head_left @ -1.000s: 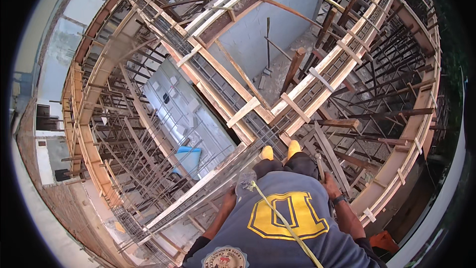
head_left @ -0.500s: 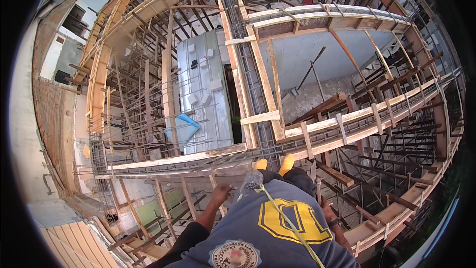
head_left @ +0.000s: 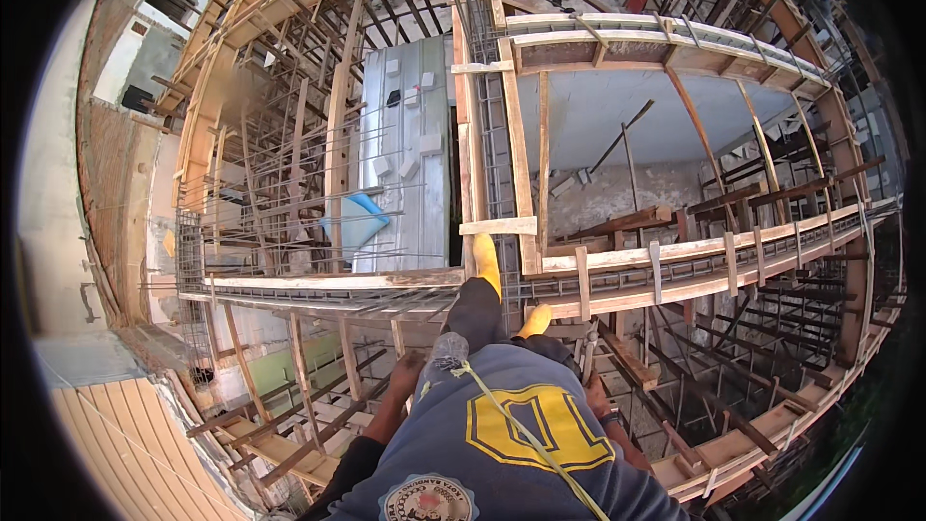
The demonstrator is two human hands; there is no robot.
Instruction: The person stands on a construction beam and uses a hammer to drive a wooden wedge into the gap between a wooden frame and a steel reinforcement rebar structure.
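My left hand (head_left: 406, 372) hangs low beside my body, fingers curled; whatever they may hold is too dark and small to make out. On the other side, my right hand (head_left: 598, 395) is closed around the handle of a hammer (head_left: 588, 352), its head pointing upward. A clear plastic bag (head_left: 449, 351) hangs at my front from a yellowish cord (head_left: 521, 430). I wear yellow boots: the left boot (head_left: 487, 265) is at the timber crosspiece (head_left: 498, 226) over the beam form, while the right boot (head_left: 534, 321) is farther back, near the beam junction.
Timber beam forms with steel cages (head_left: 495, 125) run ahead and sideways. Loose rebar (head_left: 309, 188) spreads across the left bay. Below are a metal deck (head_left: 410, 222) with pale blocks, a blue sheet (head_left: 357, 219), and many props. Deep openings flank the narrow beams.
My left boot has stepped forward to the crosspiece. My left hand has drawn back toward my body, and the hammer has stayed in my right hand. The view has shifted forward with me.
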